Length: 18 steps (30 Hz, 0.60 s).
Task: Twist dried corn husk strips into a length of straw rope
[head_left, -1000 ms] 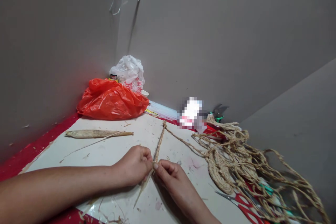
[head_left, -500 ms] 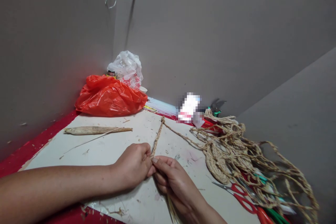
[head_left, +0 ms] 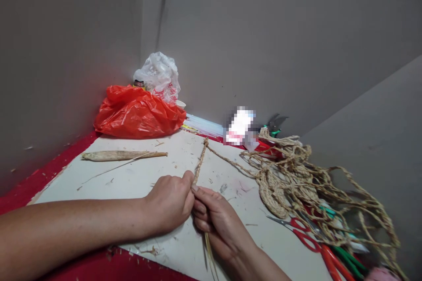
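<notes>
A braided straw cord (head_left: 200, 162) runs down the white board toward me. My left hand (head_left: 173, 202) is closed around its lower end. Touching it on the right, my right hand (head_left: 217, 219) pinches the cord at the same spot with thumb and fingers. Loose pale strands (head_left: 210, 252) hang out below my right hand. At its far end the braid bends and continues right into a large tangled pile of the same cord (head_left: 273, 193). The exact grip of my left fingers is hidden behind the hand.
Red-handled scissors (head_left: 306, 239) and other red- and green-handled tools lie right, partly under the cord. A dry husk piece (head_left: 115, 156) rests at left. At the back are a red plastic bag (head_left: 138, 114), a white bag (head_left: 161, 74) and pruning shears (head_left: 275, 125). Grey walls stand behind.
The view has tipped down slightly, so everything sits higher. Both hands remain closed at the braid's lower end, their fingers shifted a little. More loose strands show below my right hand.
</notes>
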Tool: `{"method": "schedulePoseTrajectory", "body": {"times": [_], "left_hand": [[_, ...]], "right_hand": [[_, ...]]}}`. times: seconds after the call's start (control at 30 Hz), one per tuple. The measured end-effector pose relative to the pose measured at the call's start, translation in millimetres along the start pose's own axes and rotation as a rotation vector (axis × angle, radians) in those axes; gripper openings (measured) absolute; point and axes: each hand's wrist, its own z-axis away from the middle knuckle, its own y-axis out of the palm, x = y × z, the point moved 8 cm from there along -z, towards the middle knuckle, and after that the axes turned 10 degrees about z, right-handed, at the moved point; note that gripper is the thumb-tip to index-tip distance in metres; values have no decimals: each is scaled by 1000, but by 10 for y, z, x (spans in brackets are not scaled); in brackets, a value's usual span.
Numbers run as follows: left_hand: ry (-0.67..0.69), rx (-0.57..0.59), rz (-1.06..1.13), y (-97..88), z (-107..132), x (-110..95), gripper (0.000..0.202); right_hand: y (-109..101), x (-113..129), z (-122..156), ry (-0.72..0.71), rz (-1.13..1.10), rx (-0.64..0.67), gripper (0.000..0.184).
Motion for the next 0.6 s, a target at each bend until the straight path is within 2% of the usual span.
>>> {"method": "schedulePoseTrajectory", "body": {"times": [0.27,0.6], "left_hand": [[13,2,77,2,1,18,12],[57,30,159,94,86,-61,20]], "right_hand": [[9,-36,20,18,-75,-21,37],[-29,3,-24,-48,-79,-57,40]]}}
